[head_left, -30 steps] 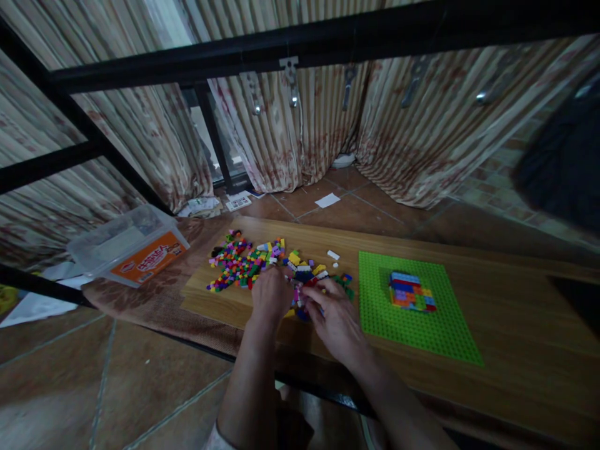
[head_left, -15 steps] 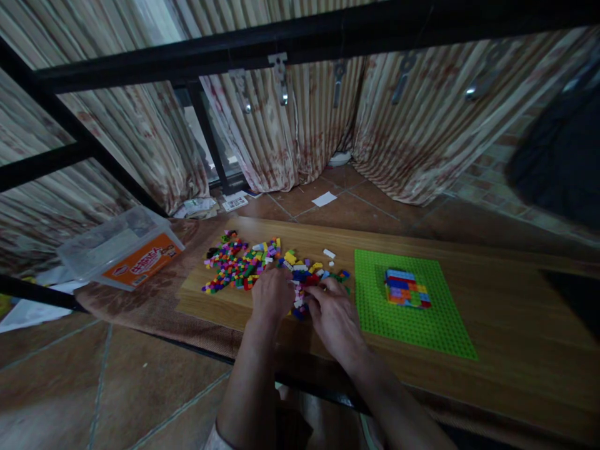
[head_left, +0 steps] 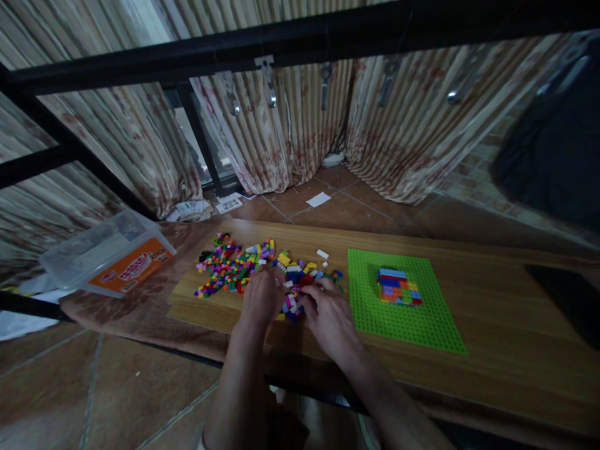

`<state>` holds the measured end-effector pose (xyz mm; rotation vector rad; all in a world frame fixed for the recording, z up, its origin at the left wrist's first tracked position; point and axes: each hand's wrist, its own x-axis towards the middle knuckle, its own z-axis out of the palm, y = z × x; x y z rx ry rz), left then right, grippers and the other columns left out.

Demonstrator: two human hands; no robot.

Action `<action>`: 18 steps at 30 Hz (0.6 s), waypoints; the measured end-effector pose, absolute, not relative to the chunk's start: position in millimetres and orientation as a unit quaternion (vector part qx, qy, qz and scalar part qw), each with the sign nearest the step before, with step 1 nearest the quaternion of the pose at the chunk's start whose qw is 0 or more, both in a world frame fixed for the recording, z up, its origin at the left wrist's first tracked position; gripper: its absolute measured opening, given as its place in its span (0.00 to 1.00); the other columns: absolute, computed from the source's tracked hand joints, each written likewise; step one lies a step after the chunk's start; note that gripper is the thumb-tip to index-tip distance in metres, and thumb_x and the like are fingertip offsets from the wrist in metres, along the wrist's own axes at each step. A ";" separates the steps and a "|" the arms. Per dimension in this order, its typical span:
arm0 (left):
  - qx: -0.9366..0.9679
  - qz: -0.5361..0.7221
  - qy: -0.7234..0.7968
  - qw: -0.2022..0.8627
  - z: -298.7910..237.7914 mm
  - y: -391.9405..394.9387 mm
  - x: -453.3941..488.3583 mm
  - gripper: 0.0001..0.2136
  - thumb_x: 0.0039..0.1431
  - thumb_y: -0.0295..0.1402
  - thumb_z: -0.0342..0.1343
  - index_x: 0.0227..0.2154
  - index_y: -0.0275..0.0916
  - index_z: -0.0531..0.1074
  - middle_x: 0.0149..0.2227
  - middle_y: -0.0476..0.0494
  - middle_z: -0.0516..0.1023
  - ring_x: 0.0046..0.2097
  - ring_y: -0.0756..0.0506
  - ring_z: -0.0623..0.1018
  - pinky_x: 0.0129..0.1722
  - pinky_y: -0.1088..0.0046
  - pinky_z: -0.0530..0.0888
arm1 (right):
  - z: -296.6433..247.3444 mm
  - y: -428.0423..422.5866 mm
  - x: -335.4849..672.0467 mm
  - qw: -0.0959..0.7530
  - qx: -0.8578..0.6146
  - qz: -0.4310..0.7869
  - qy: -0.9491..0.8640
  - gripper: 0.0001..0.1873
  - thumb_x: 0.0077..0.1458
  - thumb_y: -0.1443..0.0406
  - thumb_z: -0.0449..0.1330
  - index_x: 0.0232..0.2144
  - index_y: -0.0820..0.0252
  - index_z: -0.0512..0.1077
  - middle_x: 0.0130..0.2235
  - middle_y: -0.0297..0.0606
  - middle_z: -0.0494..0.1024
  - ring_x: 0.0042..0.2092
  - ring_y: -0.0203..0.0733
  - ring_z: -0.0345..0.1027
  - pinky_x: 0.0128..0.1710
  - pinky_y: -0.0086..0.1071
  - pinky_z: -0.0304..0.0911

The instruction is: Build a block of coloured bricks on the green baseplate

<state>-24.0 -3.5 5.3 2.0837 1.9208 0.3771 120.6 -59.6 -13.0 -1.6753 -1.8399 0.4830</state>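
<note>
A heap of small toy building bricks (head_left: 244, 265) in many colours spreads over the wooden board. At its right part, my left hand (head_left: 263, 295) reaches in with curled fingers, the tips at pink and white bricks. My right hand (head_left: 329, 312) faces it from the other side, thumb and index finger bent together in a pinch. Whatever lies between the fingertips of either hand is too small to make out. Several purple, white and blue bricks (head_left: 293, 306) show between the hands. A green baseplate (head_left: 403, 328) lies to the right, bearing a block of joined multicoloured bricks (head_left: 398, 287).
The wooden board (head_left: 497, 319) is long and low. A clear plastic box (head_left: 107, 253) with an orange label stands left on a brown cloth (head_left: 192, 334). Two loose white bricks (head_left: 322, 254) lie behind the heap. A dark flat object (head_left: 562, 300) is at the right.
The view has turned slightly right, so everything sits a little further left. My hands are slightly further apart, with more bricks showing between them. The brick block is unchanged.
</note>
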 end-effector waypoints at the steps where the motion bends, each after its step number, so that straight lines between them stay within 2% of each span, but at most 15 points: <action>1: 0.721 0.142 0.664 0.134 6.3 -3.8 -26.4 0.05 0.52 0.27 0.57 0.32 0.38 0.75 0.40 0.39 0.76 0.45 0.42 0.75 0.44 0.69 0.69 | -12.9 -59.3 121.7 0.306 -0.630 0.183 -0.690 0.12 0.59 0.68 0.54 0.40 0.57 0.76 0.43 0.42 0.73 0.43 0.44 0.68 0.47 0.36 0.64; 4: 0.714 0.182 0.664 0.130 12.4 -5.5 -30.3 0.04 0.53 0.28 0.56 0.32 0.38 0.74 0.35 0.42 0.77 0.39 0.44 0.76 0.40 0.70 0.69 | -11.9 -57.9 127.9 0.339 -0.631 0.192 -0.671 0.12 0.58 0.68 0.54 0.40 0.58 0.76 0.41 0.41 0.74 0.42 0.44 0.69 0.45 0.36 0.64; 8: 0.706 0.259 0.634 0.182 18.5 -8.6 -17.7 0.02 0.55 0.28 0.55 0.31 0.38 0.72 0.29 0.47 0.77 0.32 0.47 0.76 0.34 0.73 0.69 | -7.4 -56.3 142.8 0.410 -0.630 0.189 -0.632 0.11 0.58 0.68 0.54 0.37 0.59 0.77 0.36 0.38 0.76 0.37 0.41 0.70 0.40 0.34 0.65; 13: 0.732 0.357 0.515 0.269 13.9 -17.6 26.0 0.05 0.57 0.26 0.53 0.34 0.39 0.73 0.35 0.46 0.78 0.38 0.48 0.77 0.39 0.74 0.70 | -0.3 -57.6 169.2 0.508 -0.628 0.161 -0.568 0.10 0.58 0.65 0.55 0.36 0.59 0.77 0.34 0.37 0.78 0.36 0.39 0.71 0.37 0.33 0.65; 18: 0.777 0.331 0.445 0.297 10.8 -33.4 72.0 0.08 0.58 0.23 0.52 0.34 0.40 0.74 0.35 0.47 0.77 0.39 0.48 0.76 0.40 0.74 0.70 | 3.0 -55.4 212.9 0.645 -0.634 0.113 -0.411 0.09 0.54 0.62 0.59 0.33 0.59 0.77 0.32 0.37 0.79 0.35 0.39 0.71 0.37 0.34 0.65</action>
